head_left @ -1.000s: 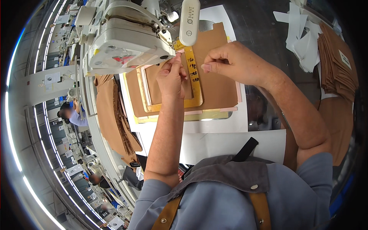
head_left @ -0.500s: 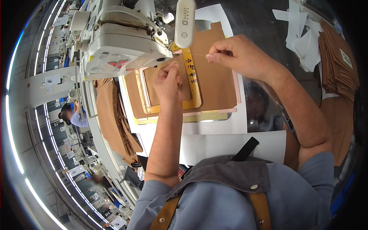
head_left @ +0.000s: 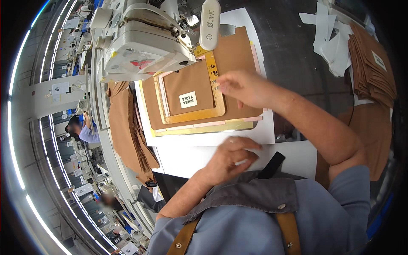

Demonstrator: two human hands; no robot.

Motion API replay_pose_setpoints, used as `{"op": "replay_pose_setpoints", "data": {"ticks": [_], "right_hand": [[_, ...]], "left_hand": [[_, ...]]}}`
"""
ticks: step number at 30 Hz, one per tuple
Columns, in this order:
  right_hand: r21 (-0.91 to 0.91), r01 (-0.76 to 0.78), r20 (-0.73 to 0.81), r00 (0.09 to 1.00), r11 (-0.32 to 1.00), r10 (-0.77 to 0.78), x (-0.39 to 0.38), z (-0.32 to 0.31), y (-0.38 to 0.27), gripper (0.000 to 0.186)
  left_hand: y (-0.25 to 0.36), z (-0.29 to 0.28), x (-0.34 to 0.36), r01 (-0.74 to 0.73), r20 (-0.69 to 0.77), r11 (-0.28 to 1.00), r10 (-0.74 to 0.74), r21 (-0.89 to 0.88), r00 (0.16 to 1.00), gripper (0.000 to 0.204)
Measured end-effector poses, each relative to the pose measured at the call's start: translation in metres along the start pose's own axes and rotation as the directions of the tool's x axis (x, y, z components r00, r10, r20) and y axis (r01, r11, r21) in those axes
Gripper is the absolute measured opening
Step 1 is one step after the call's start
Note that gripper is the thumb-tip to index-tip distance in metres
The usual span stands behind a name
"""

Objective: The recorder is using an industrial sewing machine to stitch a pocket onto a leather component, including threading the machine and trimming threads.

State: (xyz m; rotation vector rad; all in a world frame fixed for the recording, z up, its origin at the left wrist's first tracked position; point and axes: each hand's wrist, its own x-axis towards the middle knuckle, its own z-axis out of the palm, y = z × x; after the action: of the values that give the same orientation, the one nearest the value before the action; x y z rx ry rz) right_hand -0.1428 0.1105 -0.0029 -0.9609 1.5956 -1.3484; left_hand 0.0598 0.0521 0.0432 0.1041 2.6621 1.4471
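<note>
My left hand (head_left: 231, 157) is raised over the white sheet (head_left: 174, 163) near my apron, fingers bent and apart, with nothing visible in them. Smeared by motion, my right hand (head_left: 244, 87) hovers by the right side of a yellow frame (head_left: 195, 116) with handwritten marks; whether its fingers hold anything is unclear. Inside the frame lies a brown fabric piece (head_left: 182, 80) bearing a small pale label (head_left: 188, 100). A larger brown panel (head_left: 233, 51) lies beneath the frame. The white sewing machine head (head_left: 144, 55) overhangs the frame's far left corner and hides part of it.
Brown pieces (head_left: 123, 127) are piled along the left edge. At the far right are a stack of brown pieces (head_left: 367, 63) and white scraps (head_left: 333, 46). A white oblong device (head_left: 209, 25) hangs beside the machine head. Another person (head_left: 87, 132) sits in the background left.
My left hand has left the fabric and come back toward my body, its fingers now apart, uncovering the label. My right hand has moved down and left; the thread near it no longer shows.
</note>
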Motion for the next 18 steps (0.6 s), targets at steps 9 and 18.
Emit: {"op": "replay_pose_setpoints", "data": {"ticks": [9, 18], "right_hand": [[0.061, -0.067, -0.049, 0.996, 0.996, 0.070, -0.080, 0.006, -0.017, 0.022], [-0.207, 0.012, -0.027, 0.999, 0.978, -0.018, -0.177, -0.012, -0.024, 0.014]], "left_hand": [[0.006, 0.016, -0.007, 0.159, 0.223, 0.916, -0.079, -0.369, 0.972, 0.018], [0.037, 0.014, 0.028, -0.218, 0.010, 0.890, 0.234, 0.399, 0.972, 0.057]]}}
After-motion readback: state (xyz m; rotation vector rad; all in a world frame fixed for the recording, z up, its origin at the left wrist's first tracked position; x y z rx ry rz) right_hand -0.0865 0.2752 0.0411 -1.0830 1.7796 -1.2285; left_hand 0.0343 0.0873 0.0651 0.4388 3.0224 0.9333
